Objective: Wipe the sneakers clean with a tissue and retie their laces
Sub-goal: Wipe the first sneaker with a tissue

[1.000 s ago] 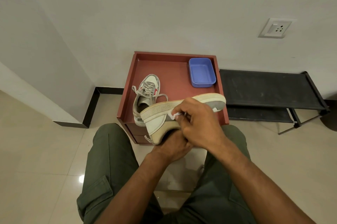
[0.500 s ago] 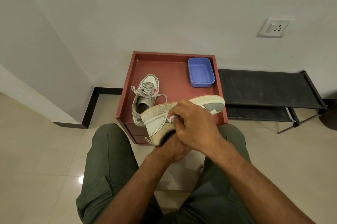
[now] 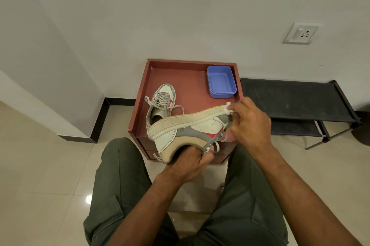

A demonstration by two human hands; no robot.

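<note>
Since a sec ago the right hand (image 3: 249, 123) has slid the tissue (image 3: 228, 108) along the sole edge from mid-shoe out to the toe end, uncovering the red mark on the held sneaker's (image 3: 186, 131) side. Nearest: green-trousered knees, w/ the left hand (image 3: 188, 160) underneath, fingers curled round the shoe's collar & some loose lace, holding it sole-up and tilted. Right-hand fingertips pinch the small white wad against the toe rim. Beyond, the 2nd sneaker (image 3: 160, 105) sits upright on the red cabinet top (image 3: 192, 79), laces loose, near a blue tub (image 3: 221, 81) at the back right corner; a black rack (image 3: 290, 97) stands beside it, wall socket (image 3: 300, 33) above. Risks, as I judge: the wad looks tiny — it could shred or slip off the toe rim if pressed hard; the shoe is held from one end only, so a firm wipe at the far end may twist it loose.
</note>
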